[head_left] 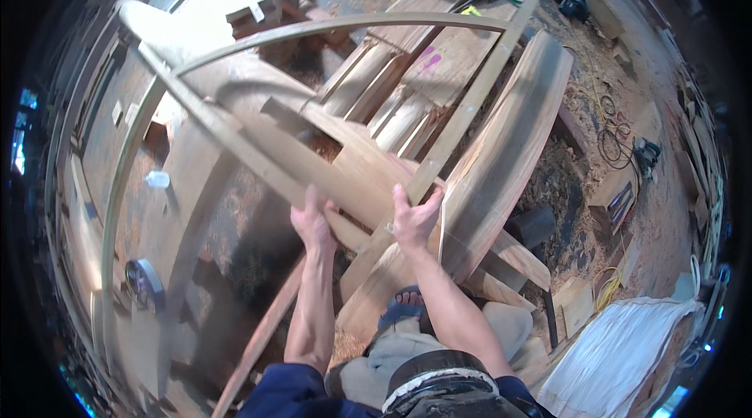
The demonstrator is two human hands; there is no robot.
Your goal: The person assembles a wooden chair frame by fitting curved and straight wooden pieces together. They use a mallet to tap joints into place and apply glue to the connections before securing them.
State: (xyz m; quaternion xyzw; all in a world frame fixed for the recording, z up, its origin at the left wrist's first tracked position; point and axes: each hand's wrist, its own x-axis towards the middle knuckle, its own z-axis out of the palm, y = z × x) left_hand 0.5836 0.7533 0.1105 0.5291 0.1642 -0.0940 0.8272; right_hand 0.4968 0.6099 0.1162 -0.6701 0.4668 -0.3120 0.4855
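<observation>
No legible text, purple mark (429, 61) on wooden board (464, 57), unreadable

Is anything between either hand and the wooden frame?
Nothing visible: the left hand is on the left bar of the frame, and the right hand is on its right bar.
</observation>
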